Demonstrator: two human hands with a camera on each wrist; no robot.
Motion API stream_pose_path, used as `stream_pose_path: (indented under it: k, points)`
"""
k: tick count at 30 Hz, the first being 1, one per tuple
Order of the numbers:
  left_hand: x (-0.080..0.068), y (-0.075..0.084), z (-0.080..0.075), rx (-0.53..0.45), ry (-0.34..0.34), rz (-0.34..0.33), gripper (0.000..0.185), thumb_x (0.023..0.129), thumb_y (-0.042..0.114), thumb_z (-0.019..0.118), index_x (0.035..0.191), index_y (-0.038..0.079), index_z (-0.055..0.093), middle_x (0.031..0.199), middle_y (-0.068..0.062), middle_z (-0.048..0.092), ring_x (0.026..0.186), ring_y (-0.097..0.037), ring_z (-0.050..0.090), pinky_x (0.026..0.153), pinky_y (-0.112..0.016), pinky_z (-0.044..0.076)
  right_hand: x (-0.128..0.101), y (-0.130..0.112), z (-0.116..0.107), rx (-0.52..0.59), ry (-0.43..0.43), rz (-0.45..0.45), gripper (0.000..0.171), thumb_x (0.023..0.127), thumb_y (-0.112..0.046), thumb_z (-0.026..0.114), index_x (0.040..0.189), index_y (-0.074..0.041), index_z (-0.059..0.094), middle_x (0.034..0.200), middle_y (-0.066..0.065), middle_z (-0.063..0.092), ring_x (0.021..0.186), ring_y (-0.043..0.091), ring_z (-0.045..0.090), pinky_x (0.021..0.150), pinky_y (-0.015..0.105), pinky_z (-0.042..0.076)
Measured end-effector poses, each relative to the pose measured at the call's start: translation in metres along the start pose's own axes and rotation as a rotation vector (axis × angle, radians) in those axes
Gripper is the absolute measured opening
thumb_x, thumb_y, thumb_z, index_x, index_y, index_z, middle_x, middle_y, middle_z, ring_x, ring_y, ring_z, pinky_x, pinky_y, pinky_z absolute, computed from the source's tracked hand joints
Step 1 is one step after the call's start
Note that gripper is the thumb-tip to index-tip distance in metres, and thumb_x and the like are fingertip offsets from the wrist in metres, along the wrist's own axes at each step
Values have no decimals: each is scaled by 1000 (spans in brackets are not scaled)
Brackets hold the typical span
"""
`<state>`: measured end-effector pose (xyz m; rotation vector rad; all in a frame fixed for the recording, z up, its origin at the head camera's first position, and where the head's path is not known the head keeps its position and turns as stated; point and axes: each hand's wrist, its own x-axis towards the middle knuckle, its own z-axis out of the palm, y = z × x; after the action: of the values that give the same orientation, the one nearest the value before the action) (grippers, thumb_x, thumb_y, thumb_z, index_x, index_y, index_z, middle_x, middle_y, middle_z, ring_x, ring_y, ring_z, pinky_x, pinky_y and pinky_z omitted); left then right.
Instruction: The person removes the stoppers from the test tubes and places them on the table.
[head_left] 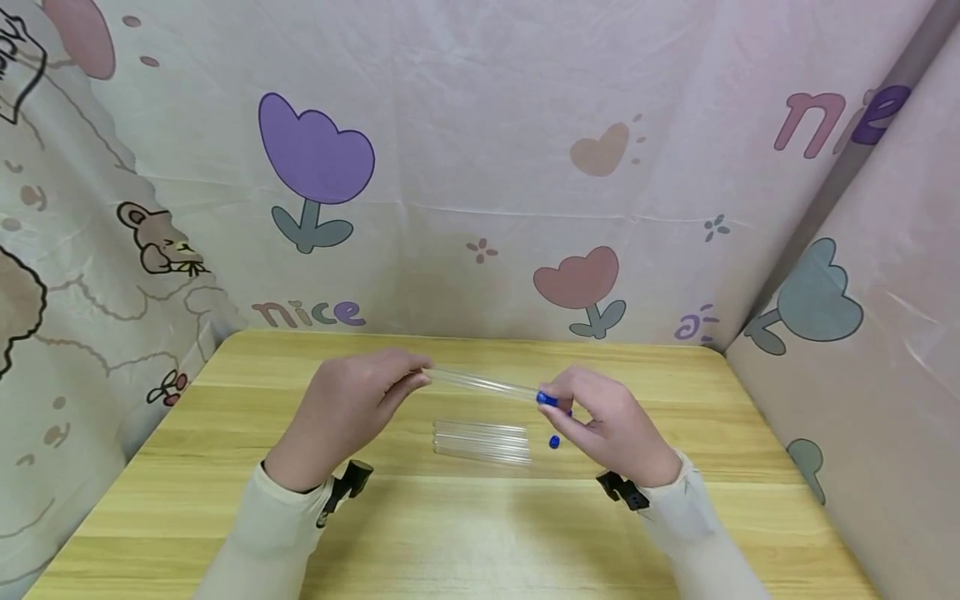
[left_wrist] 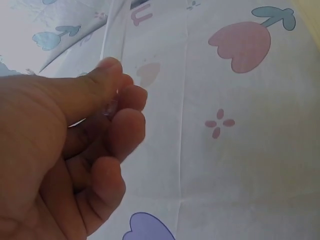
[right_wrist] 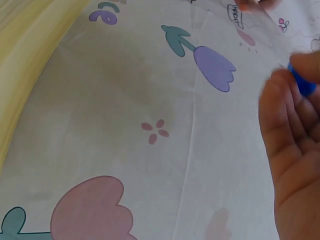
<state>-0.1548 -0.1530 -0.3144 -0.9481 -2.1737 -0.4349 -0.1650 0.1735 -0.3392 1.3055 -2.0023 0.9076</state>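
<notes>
You see a clear tube [head_left: 483,384] with a bright blue cap [head_left: 547,399] on one end. More clear tubes [head_left: 482,441] lie on the light yellow wood table [head_left: 465,533], and a small blue cap [head_left: 554,442] sits by them. Your sleeves [head_left: 285,525] are cream. The cloth wall [head_left: 480,167] is pale pink with a purple tulip [head_left: 315,158], pink tulips, little hearts, a brown bear, and what may be the word "nice".
</notes>
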Motion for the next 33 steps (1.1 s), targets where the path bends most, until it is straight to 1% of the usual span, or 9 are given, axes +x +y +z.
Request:
stream_pose_path:
  k: [2, 6, 8, 12, 16, 22, 28, 30, 33]
  points:
    - [0, -2, -1, -6, 8, 8, 19, 90, 15, 79, 107, 10, 75, 96, 1, 78, 79, -13, 75, 65, -31, 60, 1, 0, -1, 33, -54, -17, 16, 106, -21, 61, 101, -7, 68, 84, -7, 62, 72, 0, 60, 76, 16, 54]
    - [0, -6, 0, -26, 10, 22, 19, 91, 13, 79, 109, 9, 75, 99, 0, 78, 81, -14, 75, 67, -32, 61, 1, -1, -3, 50, -115, -11, 16, 106, -20, 61, 106, -5, 68, 89, -4, 64, 72, -1, 61, 67, 11, 50]
    - [0, -7, 1, -43, 6, 25, 19, 91, 12, 79, 109, 9, 75, 100, 0, 78, 83, -14, 75, 69, -32, 61, 0, -1, -4, 46, -129, -4, 17, 106, -20, 61, 108, -4, 68, 92, -3, 65, 72, 0, 60, 65, 10, 48]
    - [-1, -9, 4, -79, -8, 23, 19, 91, 11, 78, 109, 8, 75, 101, 0, 78, 86, -15, 75, 71, -33, 61, -2, 1, -6, 28, -142, 1, 22, 107, -22, 58, 112, -4, 68, 96, -1, 67, 74, 1, 61, 67, 13, 49]
    - [-2, -10, 8, -88, -19, 22, 17, 92, 12, 78, 109, 10, 75, 101, 1, 77, 86, -13, 75, 71, -32, 61, -2, 2, -6, 22, -132, 1, 24, 108, -25, 56, 112, -5, 69, 96, -2, 66, 78, 3, 60, 67, 16, 48]
    - [-2, -8, 9, -60, -19, 14, 17, 90, 12, 80, 106, 11, 75, 97, 2, 77, 78, -9, 72, 67, -30, 60, -1, 2, -4, -20, -42, 17, 19, 106, -23, 60, 103, -7, 69, 87, -5, 63, 75, 5, 57, 67, 15, 48]
    - [0, 0, 7, -46, -79, -16, 12, 92, 15, 79, 103, 11, 76, 92, 4, 76, 71, -5, 67, 64, -28, 58, -3, 2, -4, -68, 37, 82, 21, 106, -25, 60, 98, -8, 69, 79, -6, 57, 70, 6, 51, 63, 14, 42]
    - [-1, 1, 7, -41, -93, -24, 11, 93, 16, 78, 103, 11, 76, 92, 4, 76, 71, -5, 68, 64, -28, 58, -3, 2, -4, -74, 36, 95, 23, 107, -27, 59, 98, -8, 69, 79, -6, 57, 70, 7, 51, 62, 14, 41]
    - [-2, 0, 7, -23, -89, -19, 13, 92, 16, 79, 104, 10, 76, 93, 3, 77, 74, -8, 71, 65, -29, 59, -3, 1, -5, -55, -15, 110, 19, 106, -25, 62, 99, -9, 69, 82, -6, 59, 73, 6, 53, 65, 13, 43]
